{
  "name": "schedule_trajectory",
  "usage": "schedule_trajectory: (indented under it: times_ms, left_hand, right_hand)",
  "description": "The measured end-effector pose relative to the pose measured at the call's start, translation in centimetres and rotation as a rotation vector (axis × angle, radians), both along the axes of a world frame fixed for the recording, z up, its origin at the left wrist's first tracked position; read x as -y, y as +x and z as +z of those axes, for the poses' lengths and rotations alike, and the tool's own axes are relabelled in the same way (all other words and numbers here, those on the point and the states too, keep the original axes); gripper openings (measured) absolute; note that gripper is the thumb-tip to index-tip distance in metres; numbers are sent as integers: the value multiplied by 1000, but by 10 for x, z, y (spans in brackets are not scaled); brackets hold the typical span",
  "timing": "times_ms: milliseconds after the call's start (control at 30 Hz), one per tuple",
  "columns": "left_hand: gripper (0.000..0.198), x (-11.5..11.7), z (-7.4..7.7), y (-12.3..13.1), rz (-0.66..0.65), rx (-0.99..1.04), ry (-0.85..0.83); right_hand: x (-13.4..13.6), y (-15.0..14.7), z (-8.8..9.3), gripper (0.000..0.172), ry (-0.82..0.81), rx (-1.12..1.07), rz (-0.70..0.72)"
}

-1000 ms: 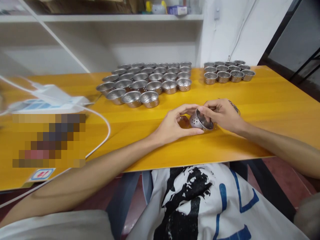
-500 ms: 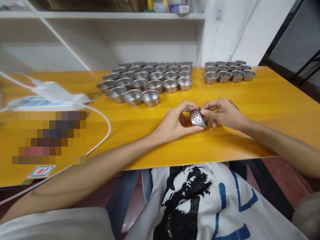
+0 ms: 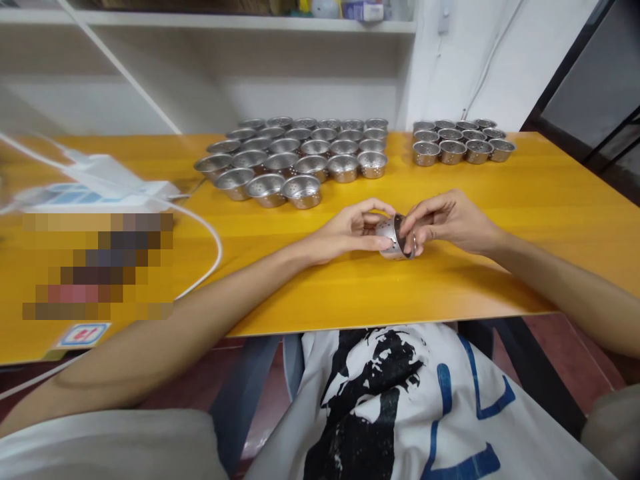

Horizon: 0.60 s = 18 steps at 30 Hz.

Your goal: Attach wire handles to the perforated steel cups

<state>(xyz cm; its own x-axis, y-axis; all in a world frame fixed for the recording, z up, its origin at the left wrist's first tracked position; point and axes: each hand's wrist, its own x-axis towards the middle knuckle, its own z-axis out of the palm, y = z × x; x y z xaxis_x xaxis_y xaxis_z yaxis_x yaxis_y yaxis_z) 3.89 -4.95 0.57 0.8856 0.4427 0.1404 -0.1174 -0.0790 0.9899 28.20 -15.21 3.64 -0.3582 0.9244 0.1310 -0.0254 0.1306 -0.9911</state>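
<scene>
A small steel tea strainer cup (image 3: 388, 248), its wall pierced with holes, lies tilted on its side between my hands, mouth to the right. My left hand (image 3: 345, 233) is closed around its base, thumb along the near side. Fingers of my right hand (image 3: 450, 223) are curled at the mouth and seem to grip the rim, partly inside. A thin metal loop shows beside these fingertips; whether it belongs to the cup I cannot tell. Several similar perforated cups (image 3: 303, 191) stand in rows beyond my hands.
A second group of perforated cups (image 3: 427, 153) stands at the back right of the yellow table (image 3: 320, 303). At left lie a white power strip (image 3: 150, 197) with cables and a pixelated patch. A white shelf (image 3: 210, 21) rises behind.
The strainer cup has turned, so its mouth faces more to the right. My left thumb has moved up its side, and my right fingers have shifted over its mouth.
</scene>
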Motion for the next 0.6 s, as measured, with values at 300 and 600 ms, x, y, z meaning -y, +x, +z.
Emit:
schedule_trajectory:
  times_ms: [300,600]
  left_hand:
    - [52,4,0,1,9,125,-247]
    - [45,9,1,3,25,128,-242]
  right_hand:
    - [-2,-5,-7,45,48,-174,62]
    - [-9,3,-15,41,274,-15,-142]
